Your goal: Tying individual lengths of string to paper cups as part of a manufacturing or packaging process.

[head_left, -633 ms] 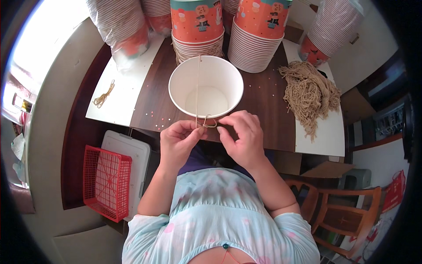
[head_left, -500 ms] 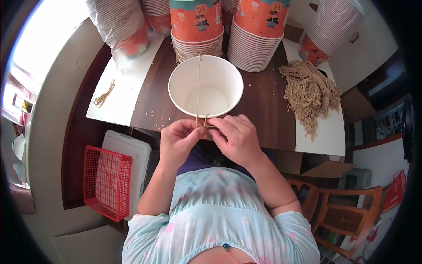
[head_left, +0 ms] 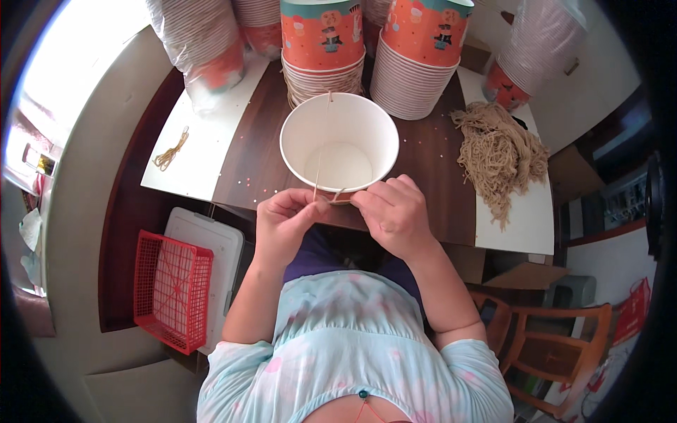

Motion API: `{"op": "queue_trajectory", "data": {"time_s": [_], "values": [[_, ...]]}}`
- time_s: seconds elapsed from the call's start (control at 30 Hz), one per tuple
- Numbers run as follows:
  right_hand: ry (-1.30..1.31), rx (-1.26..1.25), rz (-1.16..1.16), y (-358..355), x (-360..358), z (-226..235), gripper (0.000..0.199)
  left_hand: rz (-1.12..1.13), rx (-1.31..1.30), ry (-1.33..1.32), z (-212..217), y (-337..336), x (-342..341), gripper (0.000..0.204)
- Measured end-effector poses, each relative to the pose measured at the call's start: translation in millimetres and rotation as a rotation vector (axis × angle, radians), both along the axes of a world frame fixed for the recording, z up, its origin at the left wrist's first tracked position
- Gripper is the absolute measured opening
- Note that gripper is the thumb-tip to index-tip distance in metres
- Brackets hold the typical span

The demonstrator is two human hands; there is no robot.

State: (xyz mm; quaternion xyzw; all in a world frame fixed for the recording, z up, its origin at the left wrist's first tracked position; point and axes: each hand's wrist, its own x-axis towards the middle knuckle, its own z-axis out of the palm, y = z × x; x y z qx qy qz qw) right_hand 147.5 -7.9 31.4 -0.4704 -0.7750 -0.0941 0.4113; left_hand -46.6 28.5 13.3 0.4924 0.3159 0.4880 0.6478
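A white paper bucket sits near the table's front edge, its mouth facing up. From a hole in its far rim, a thin tan string runs across the mouth to the near side. My left hand pinches the string between thumb and forefinger just in front of the near rim. To its right, my right hand is closed on the string's end at the rim's right front. Between the two hands a short length of string stretches, with a small loop by the rim. The fingers hide the exact crossing of the strands.
Behind the bucket stand stacks of orange printed buckets. A heap of tan strings lies on the table's right, a small string bundle on its left. A red plastic basket and a wooden chair flank me.
My right hand has moved away from the left one, drawing the string end out to the right. My left hand keeps its pinch in nearly the same place. The view has shifted slightly.
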Motion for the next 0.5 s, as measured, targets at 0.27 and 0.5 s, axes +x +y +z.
{"op": "queue_trajectory", "data": {"time_s": [0.27, 0.5], "values": [[0.182, 0.047, 0.06, -12, -27, 9, 0.036, -0.225, 0.131, -0.117, 15, 0, -2, 0.01], [0.161, -0.023, 0.1, -4, -26, 6, 0.018, -0.155, -0.071, -0.245, 27, -8, -6, 0.009]]}}
